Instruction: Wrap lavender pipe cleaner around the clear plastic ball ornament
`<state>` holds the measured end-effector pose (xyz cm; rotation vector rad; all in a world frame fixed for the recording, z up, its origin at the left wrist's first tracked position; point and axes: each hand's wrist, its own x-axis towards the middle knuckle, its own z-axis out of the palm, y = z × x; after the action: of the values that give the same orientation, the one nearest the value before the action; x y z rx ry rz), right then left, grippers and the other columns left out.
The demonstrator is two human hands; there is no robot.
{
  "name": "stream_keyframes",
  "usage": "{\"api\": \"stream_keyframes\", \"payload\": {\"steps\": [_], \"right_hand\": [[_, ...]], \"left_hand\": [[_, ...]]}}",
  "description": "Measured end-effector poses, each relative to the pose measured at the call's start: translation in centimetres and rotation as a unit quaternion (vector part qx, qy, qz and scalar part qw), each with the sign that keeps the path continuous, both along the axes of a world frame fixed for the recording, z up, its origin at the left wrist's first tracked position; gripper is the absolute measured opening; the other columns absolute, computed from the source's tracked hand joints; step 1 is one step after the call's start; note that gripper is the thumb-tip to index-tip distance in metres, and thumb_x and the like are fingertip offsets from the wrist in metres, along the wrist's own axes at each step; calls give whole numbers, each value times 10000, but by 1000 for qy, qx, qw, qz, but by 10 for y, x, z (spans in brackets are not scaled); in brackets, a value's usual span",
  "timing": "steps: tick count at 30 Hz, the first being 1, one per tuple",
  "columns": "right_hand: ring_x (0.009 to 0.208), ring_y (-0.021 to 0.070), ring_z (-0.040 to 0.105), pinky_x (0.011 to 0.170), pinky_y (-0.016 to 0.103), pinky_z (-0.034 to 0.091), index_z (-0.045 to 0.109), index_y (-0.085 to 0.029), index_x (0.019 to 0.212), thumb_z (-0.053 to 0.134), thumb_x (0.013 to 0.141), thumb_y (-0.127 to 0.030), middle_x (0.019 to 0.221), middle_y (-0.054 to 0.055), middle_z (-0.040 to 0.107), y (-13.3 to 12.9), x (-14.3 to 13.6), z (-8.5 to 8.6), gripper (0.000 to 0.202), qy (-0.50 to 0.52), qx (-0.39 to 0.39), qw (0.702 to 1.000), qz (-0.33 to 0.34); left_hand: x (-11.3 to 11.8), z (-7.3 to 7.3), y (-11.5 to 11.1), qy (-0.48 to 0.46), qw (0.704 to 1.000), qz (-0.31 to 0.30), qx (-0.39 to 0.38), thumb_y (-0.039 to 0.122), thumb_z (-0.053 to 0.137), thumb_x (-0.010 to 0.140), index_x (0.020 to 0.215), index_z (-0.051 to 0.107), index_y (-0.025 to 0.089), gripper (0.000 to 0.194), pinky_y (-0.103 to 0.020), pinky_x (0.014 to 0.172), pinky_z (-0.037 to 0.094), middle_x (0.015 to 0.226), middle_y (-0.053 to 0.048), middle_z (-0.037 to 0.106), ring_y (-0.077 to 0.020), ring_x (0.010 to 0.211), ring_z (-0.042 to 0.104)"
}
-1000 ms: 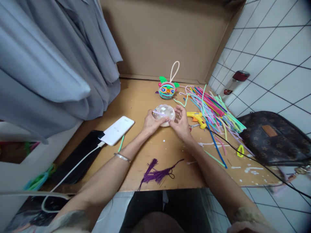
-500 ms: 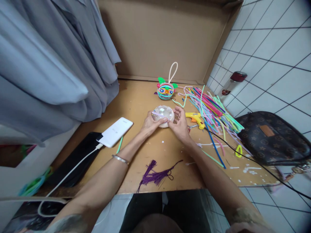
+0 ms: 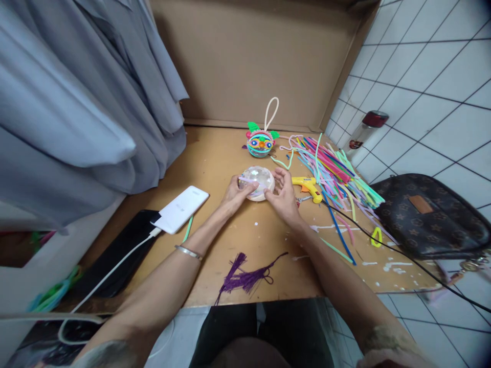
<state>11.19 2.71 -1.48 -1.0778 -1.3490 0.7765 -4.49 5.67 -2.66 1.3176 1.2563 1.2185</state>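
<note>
Between my hands is a clear round ball (image 3: 261, 175) with a pale pinkish band around its edge, low over the table. My left hand (image 3: 237, 193) grips its left side, the thumb pressing on the front. A thin pale lilac strip, like a pipe cleaner (image 3: 248, 179), lies across the ball by that thumb. My right hand (image 3: 283, 193) is closed around the ball's right edge, its thumb at the front and fingers curled behind. Beyond the ball stands a finished-looking animal-face ornament (image 3: 261, 144) with green ears and a white loop.
A yellow glue gun (image 3: 311, 188) lies right of my right hand, its black cord trailing right. Behind it spreads a heap of coloured pipe cleaners (image 3: 333, 171). Purple tassels (image 3: 247, 277) lie in front, a white power bank (image 3: 182, 209) at left, a brown bag (image 3: 433, 217) at right.
My left thumb has shifted slightly left and up along the ball. My right hand and the ball stay in nearly the same place.
</note>
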Motion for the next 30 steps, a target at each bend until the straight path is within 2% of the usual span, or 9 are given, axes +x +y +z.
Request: {"api": "stream_keyframes", "payload": {"steps": [4,10,18,24,30], "right_hand": [[1308,262,561,1167,502,415,407,-253,1288,670,667,-216,1369,135,562,0,1,1,675,6,-4,1000,15],[1281,254,589,1176,488,412,412,-248,1209,658,653,-214,1334,132,584,2,2,1,609,14,-1,1000,23],[1219,232,627,1152,454,441,414,-262,1141,630,648,-215,1246,95,634,1,1,2,540,9,1,1000,27],[1195,234,627,1136,455,452,424,-273,1130,654,649,-244,1229,82,639,3,3,1,534,8,2,1000,29],[1194,234,627,1111,448,473,434,-260,1127,660,667,-292,1238,97,636,5,5,0,513,32,4,998,45]], "left_hand": [[1,0,-1,11,1000,11,-9,590,771,599,1070,546,165,672,-395,926,503,1050,-101,688,-273,1012,658],[3,2,-2,20,999,31,-16,518,806,605,1099,544,169,659,-409,946,506,1103,-115,698,-282,1044,667],[4,1,-1,21,999,25,-21,549,813,596,1134,546,153,720,-414,958,509,1157,-143,690,-292,1079,666],[3,6,-4,21,999,23,-15,531,819,599,1079,586,153,654,-400,939,518,1111,-129,715,-292,1052,677],[3,4,-3,29,999,31,-10,561,794,612,1052,599,150,633,-405,935,511,1081,-122,718,-287,1029,677]]}}
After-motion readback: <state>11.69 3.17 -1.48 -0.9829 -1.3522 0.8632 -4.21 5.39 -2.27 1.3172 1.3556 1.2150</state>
